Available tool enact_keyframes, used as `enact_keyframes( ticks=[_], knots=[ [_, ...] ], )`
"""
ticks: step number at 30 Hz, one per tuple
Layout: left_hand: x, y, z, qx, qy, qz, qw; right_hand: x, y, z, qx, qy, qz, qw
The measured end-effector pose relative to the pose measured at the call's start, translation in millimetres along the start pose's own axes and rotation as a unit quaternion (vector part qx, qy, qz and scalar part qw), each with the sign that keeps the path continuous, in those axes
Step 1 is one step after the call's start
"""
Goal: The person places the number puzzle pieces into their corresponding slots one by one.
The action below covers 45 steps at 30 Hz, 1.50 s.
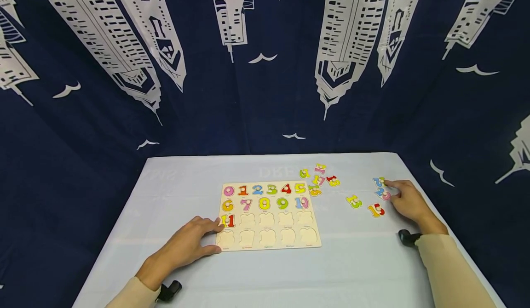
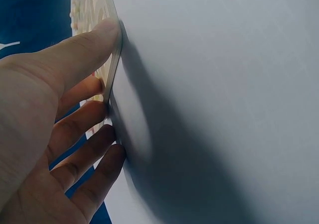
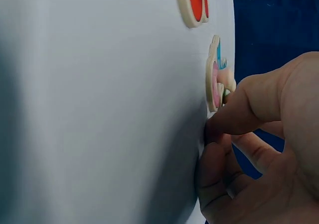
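Note:
A wooden number puzzle board point(image 1: 271, 248) lies on the white table, with numbers 0 to 11 in its upper rows and bare recesses below. My left hand point(image 1: 188, 246) rests at its left edge, index fingertip by the 11 piece point(image 1: 227, 221) and thumb at the near corner. In the left wrist view the thumb point(image 2: 87, 47) lies on the board's edge, the other fingers along it. My right hand point(image 1: 410, 205) reaches to the right, index fingertip on a blue and yellow number piece point(image 1: 377, 182), thumb beside a blue and pink number piece point(image 1: 383, 194).
A green and yellow 13 piece point(image 1: 354, 201) and a red and orange number piece point(image 1: 376, 210) lie left of my right hand. Several more pieces, including a red and yellow one point(image 1: 333, 181), cluster by the board's far right corner. A dark blue patterned cloth point(image 1: 265, 101) hangs behind the table.

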<state>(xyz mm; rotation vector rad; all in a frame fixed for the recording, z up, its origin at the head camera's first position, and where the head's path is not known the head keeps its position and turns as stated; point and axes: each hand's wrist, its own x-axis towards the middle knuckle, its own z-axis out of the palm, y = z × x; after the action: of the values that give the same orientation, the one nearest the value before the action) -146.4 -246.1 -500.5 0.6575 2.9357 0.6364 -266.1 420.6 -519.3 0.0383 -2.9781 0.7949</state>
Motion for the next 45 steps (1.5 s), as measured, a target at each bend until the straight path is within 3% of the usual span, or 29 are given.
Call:
enact_keyframes(
  ticks=[9, 17, 28, 34, 38, 45],
  knots=[
    [-2.8, -0.1, 0.7, -0.003, -0.005, -0.002, 1.0000, 10.6, -9.7, 1.9, -0.004, 0.004, 0.003, 1.000],
    [-2.8, -0.1, 2.7, -0.009, -0.008, 0.000, 0.9999, 23.7, -21.3, 11.7, 0.008, 0.032, 0.058, 0.998],
    [-3.3, 3.0, 3.1, -0.012, -0.014, -0.004, 0.9998, 23.3, -51.9, 17.4, -0.001, 0.007, 0.036, 0.999],
    [-2.6, 3.1, 2.0, -0.013, -0.017, -0.006, 0.9998, 15.1, -81.7, 18.9, 0.004, -0.001, -0.007, 1.000],
    [0.6, 4.8, -1.3, -0.015, -0.019, -0.003, 0.9997, 4.9, -113.4, 20.4, 0.019, -0.009, -0.046, 0.999],
    [1.3, 7.3, -7.7, -0.013, -0.022, -0.016, 0.9995, -9.3, -179.4, 46.3, 0.054, -0.023, -0.167, 0.984]
  ],
)
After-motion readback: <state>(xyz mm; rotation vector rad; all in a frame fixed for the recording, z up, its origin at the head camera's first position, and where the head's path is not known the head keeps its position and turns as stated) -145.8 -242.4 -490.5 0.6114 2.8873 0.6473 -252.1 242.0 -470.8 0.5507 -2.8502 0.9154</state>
